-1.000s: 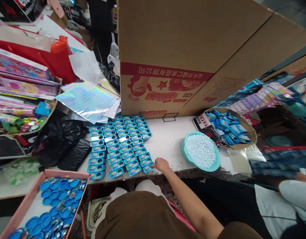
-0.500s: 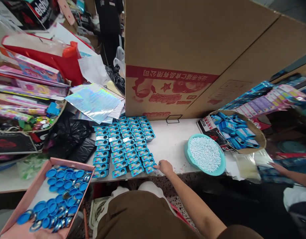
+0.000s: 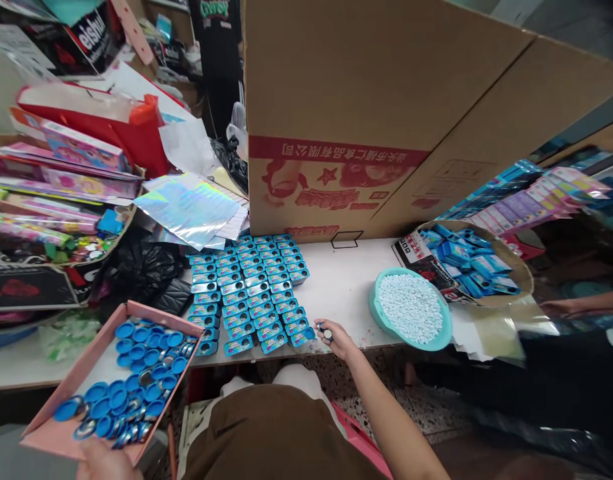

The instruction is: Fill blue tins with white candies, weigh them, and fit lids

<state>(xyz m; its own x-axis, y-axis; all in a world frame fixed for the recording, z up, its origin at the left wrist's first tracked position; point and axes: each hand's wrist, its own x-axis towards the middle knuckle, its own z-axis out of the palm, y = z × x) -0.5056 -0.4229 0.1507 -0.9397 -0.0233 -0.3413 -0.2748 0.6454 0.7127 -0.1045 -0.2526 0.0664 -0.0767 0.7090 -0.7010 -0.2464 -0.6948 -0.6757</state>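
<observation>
At the lower left, my left hand (image 3: 109, 461) grips the near edge of a shallow pink box (image 3: 56, 423). Inside lie many round blue caps (image 3: 117, 397), several showing silvery sides or backs. My right hand (image 3: 340, 340) is at the table's front edge, its fingers closed around small round pieces (image 3: 328, 334), one of them pale. Just left of those fingers stand rows of small blue packs (image 3: 260, 311), each with a dark round spot. The nearest pack (image 3: 303, 337) sits at the front right corner of the rows.
A turquoise basin (image 3: 375, 308) of white pellets (image 3: 411, 310) stands to the right. Behind it is a carton (image 3: 524, 283) of blue packs. A large cardboard box (image 3: 336, 87) rises at the back. Holographic sheets (image 3: 189, 207) and black bags (image 3: 141, 267) lie left. A co-worker's arm (image 3: 581, 305) shows far right.
The pink box in my left hand has shifted right and slightly up. My right hand has drawn slightly right from the nearest pack and turned, showing small round pieces in its fingers.
</observation>
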